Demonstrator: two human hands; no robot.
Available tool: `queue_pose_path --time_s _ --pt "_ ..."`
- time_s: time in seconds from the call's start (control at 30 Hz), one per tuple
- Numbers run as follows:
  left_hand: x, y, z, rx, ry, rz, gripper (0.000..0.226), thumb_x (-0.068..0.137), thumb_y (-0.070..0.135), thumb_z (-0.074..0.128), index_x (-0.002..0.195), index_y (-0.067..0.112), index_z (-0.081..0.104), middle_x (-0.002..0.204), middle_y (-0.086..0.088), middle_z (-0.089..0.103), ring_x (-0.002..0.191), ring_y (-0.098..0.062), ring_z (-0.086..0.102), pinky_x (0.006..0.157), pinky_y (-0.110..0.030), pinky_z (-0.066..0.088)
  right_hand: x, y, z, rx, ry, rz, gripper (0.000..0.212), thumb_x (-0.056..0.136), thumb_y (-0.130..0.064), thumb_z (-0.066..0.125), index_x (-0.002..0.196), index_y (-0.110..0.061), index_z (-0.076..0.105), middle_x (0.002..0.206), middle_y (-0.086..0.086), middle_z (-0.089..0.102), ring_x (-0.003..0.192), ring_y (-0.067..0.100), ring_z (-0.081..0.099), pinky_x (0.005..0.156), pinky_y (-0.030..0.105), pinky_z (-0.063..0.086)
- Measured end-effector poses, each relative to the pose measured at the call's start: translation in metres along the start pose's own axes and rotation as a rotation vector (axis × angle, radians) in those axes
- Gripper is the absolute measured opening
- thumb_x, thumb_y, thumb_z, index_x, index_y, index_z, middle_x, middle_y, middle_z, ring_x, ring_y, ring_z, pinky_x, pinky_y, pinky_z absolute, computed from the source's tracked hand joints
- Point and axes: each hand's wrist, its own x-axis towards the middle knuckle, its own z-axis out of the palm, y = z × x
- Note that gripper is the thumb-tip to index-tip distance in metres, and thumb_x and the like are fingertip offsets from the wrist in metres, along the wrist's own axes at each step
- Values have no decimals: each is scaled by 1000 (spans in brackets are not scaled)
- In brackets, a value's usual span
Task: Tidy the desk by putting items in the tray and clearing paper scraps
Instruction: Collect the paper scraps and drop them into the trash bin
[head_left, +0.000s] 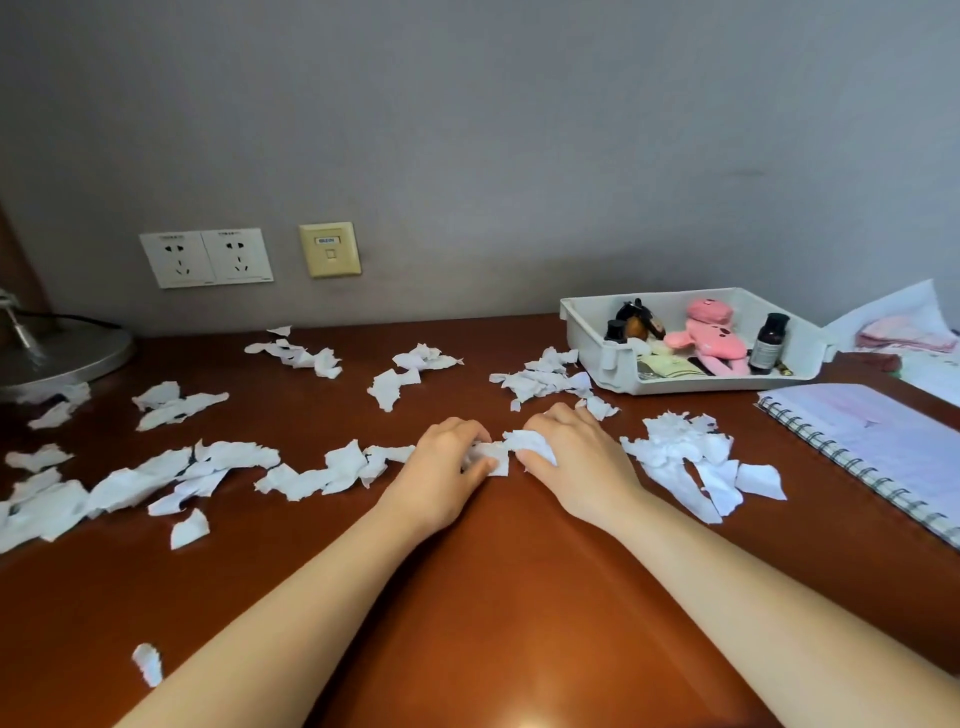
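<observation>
On the glossy brown worktop (498, 597), the left hand (448, 457) and right hand (574, 449) both curl their fingers onto one bunch of torn white paper scraps (496, 453) lying directly between them, with the white plastic tray (584, 338) beyond to the right, nearer the right hand.

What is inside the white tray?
The white tray holds a pink plush toy, a tall dark bottle, a small dark bottle, a brown figure and a pale packet. Its near wall hides anything behind it.
</observation>
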Motion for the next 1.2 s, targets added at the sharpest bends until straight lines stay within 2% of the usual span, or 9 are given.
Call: queue_pose_path --time_s 0.13,0.43,0.6,0.67,0.73,0.87,0.93,1.07,1.2 --pt "12 -2 0 -3 47 -20 14 94 20 54 106 15 59 100 4 51 95 -13 46 78 -20 33 8 1 1 -6 47 0 29 97 -32 43 122 -22 54 122 -2 54 115 20 48 73 28 35" --pt "29 -8 5 6 108 -10 11 95 19 50 101 13 58 94 0 50 89 -13 46 74 -22 35 20 5 1 163 69 0 25 95 -29 50 115 -19 59 110 0 64 101 24 59 73 30 41" --pt "27 -9 5 3 113 45 16 97 24 45 95 14 56 85 0 53 82 -18 51 69 -27 37 17 6 -2 350 71 3 12 96 -27 49 97 -21 59 79 -2 56 78 18 54 62 28 39" --pt "25 -6 4 29 115 64 20 98 28 43 92 15 56 79 -2 57 79 -22 54 68 -35 42 17 7 -3 415 110 23 11 96 -27 50 92 -19 57 82 1 59 79 19 54 64 28 39" --pt "23 -5 3 37 124 84 24 98 32 41 89 15 56 74 -4 57 76 -24 56 67 -37 44 15 7 -5 443 151 60 16 95 -27 51 98 -15 61 85 1 60 80 17 52 62 22 37" --pt "19 -4 3 -82 140 88 38 99 33 39 75 5 50 62 -6 46 61 -22 42 58 -34 34 7 7 -13 552 222 133 20 94 -22 54 76 -15 53 64 -5 45 63 13 43 54 13 31" --pt "16 -2 1 -147 149 73 41 99 32 38 69 4 44 61 -5 40 59 -16 34 56 -30 28 1 6 -21 648 264 166 21 93 -19 54 72 -20 54 63 -10 47 61 6 45 53 8 33" --pt "4 6 -3 -199 147 63 40 99 31 39 62 16 39 59 2 36 57 -11 32 55 -25 26 -15 3 -35 846 311 235 14 94 -20 54 89 -10 63 68 -7 52 65 6 48 57 19 37" --pt "-10 13 -1 -233 163 96 37 98 32 42 64 17 42 58 6 35 57 -9 31 54 -21 26 -36 4 -40 974 325 289 18 92 -23 56 74 -23 58 67 -7 51 68 11 49 61 25 39"
